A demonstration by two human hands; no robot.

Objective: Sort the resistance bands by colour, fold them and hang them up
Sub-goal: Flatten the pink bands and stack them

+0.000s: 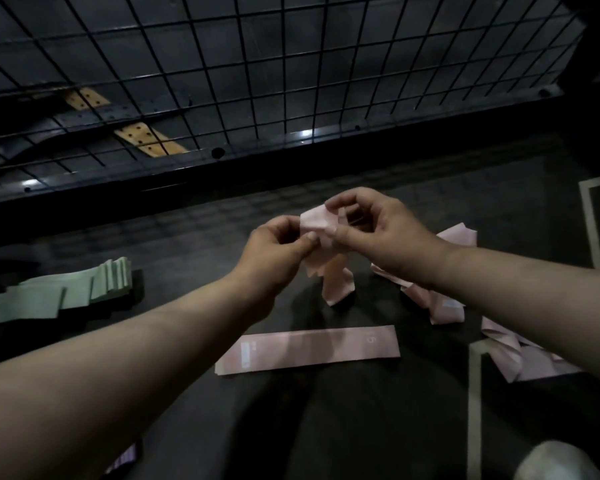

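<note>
Left hand (278, 244) and right hand (378, 226) pinch pink band (317, 223) up off worktop (187, 244), likely for folding; green stack (66, 289) set apart left, by colour.

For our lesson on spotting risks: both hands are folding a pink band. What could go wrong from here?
The pink band, pinched between the left hand and right hand, could spring open and lose its fold. In this dim light, it might land on the loose pink pile and get mixed in.

Pink band (309, 349) matt, smooth; green bands (66, 289) matt; black wire grid (257, 64) metal, slightly glossy.
</note>
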